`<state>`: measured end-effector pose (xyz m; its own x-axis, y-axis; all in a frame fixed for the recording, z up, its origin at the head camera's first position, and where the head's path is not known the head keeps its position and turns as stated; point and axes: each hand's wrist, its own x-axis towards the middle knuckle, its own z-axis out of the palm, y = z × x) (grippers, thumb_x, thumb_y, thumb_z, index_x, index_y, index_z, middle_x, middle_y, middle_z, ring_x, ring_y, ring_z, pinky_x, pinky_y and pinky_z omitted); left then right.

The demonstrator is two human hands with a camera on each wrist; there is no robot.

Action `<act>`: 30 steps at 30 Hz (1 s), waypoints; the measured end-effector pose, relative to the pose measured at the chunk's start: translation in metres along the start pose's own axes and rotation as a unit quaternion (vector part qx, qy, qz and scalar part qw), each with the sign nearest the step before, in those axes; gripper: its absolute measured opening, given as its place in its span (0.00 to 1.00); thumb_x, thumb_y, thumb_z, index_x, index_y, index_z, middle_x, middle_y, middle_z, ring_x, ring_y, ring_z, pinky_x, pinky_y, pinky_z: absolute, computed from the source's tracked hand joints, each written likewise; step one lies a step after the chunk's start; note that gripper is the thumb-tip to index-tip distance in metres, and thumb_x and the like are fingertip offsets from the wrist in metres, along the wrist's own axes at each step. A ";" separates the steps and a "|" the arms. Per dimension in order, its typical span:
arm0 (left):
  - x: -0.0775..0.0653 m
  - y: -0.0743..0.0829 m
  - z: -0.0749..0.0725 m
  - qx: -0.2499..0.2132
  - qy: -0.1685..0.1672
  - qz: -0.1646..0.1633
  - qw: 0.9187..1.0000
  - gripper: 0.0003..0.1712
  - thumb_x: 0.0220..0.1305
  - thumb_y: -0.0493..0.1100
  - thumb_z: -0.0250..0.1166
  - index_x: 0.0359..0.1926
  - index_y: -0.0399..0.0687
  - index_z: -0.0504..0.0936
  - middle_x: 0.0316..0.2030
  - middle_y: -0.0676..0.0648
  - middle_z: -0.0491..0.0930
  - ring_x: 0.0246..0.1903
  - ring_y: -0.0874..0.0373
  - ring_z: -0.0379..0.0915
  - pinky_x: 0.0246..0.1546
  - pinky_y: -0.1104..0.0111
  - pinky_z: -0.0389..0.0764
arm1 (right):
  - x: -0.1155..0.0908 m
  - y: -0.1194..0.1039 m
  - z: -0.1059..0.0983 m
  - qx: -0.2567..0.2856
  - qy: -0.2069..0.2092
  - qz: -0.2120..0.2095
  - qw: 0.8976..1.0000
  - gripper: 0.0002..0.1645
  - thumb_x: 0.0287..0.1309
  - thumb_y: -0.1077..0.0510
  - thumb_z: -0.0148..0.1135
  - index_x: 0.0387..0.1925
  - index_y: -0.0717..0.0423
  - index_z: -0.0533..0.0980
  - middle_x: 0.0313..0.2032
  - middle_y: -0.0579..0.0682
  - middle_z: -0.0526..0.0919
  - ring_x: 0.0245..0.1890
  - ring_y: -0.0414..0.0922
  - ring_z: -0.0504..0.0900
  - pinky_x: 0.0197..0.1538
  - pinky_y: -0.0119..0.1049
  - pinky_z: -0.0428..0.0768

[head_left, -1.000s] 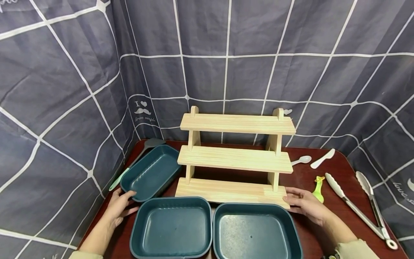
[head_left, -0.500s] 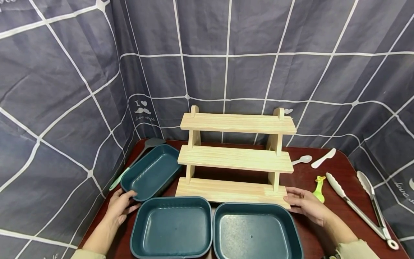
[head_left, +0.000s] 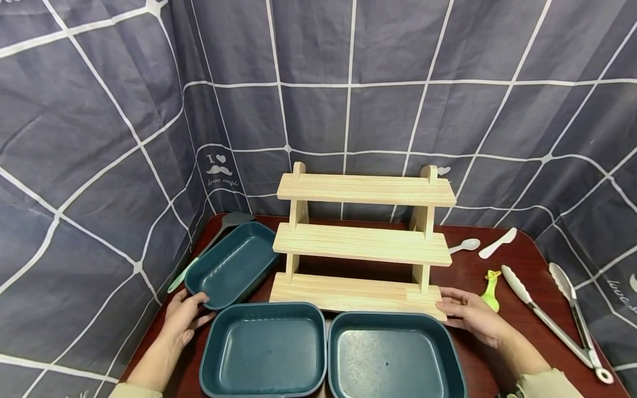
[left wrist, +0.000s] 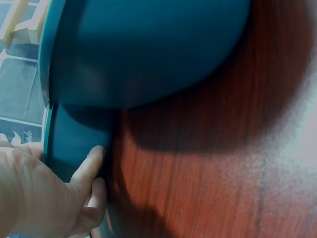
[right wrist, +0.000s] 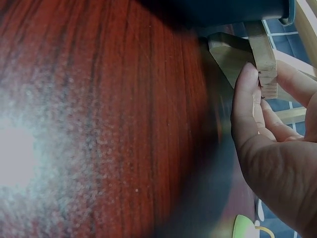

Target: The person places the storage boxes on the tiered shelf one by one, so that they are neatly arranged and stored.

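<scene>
My left hand [head_left: 181,320] grips the near corner of a dark teal plastic bin [head_left: 234,265], set at a slant to the left of the shelf. In the left wrist view the fingertips [left wrist: 94,153] lie against that bin's outer wall, below the overlapping end of another bin [left wrist: 148,49]. Across the table, my right hand [head_left: 473,315] pinches the right end of the lowest board of a three-tier wooden display shelf [head_left: 358,293]. The right wrist view shows the thumb [right wrist: 246,99] on one side of the board end [right wrist: 267,74] and fingers on the other.
Two more teal bins [head_left: 264,354] [head_left: 393,359] stand side by side in front of the shelf. A spatula [head_left: 234,220] lies behind the slanted bin. To the right lie a white spoon [head_left: 468,245], a white knife [head_left: 497,244], a green utensil [head_left: 490,293] and metal tongs [head_left: 557,326].
</scene>
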<state>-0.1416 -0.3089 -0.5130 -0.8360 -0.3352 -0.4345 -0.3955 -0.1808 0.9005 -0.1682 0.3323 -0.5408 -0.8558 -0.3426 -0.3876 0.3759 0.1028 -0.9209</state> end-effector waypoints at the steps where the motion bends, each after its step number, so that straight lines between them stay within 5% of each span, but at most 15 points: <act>1: 0.000 0.000 0.000 0.000 0.000 0.000 1.000 0.46 0.67 0.31 0.57 0.80 0.36 0.45 0.56 0.42 0.67 0.36 0.67 0.79 0.45 0.61 0.87 | 0.000 0.000 0.000 0.000 -0.001 -0.001 1.000 0.44 0.76 0.58 0.58 0.76 0.77 0.46 0.52 0.52 0.82 0.50 0.44 0.85 0.53 0.45 0.85; 6: 0.002 0.002 0.001 0.004 0.000 0.001 1.000 0.46 0.68 0.32 0.59 0.80 0.36 0.46 0.52 0.45 0.70 0.36 0.66 0.80 0.44 0.59 0.87 | -0.001 0.000 0.000 0.002 -0.003 -0.003 1.000 0.44 0.76 0.58 0.58 0.76 0.77 0.47 0.52 0.52 0.82 0.51 0.45 0.85 0.53 0.45 0.85; 14: 0.005 0.001 0.003 0.012 0.011 0.001 1.000 0.47 0.66 0.31 0.54 0.80 0.35 0.42 0.62 0.37 0.62 0.32 0.66 0.82 0.41 0.60 0.87 | 0.000 0.000 0.000 0.004 -0.002 0.002 1.000 0.44 0.76 0.58 0.58 0.76 0.77 0.47 0.53 0.52 0.82 0.51 0.45 0.85 0.54 0.45 0.85; 30: 0.001 0.002 0.001 0.001 0.025 0.002 1.000 0.48 0.66 0.33 0.55 0.82 0.38 0.41 0.66 0.38 0.59 0.33 0.64 0.83 0.43 0.60 0.87 | 0.000 0.001 -0.001 0.012 -0.002 0.003 1.000 0.44 0.76 0.58 0.59 0.76 0.77 0.47 0.52 0.51 0.82 0.51 0.45 0.85 0.54 0.46 0.85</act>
<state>-0.1432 -0.3087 -0.5113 -0.8169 -0.3823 -0.4318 -0.3939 -0.1769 0.9020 -0.1682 0.3331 -0.5417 -0.8523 -0.3452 -0.3929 0.3895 0.0825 -0.9173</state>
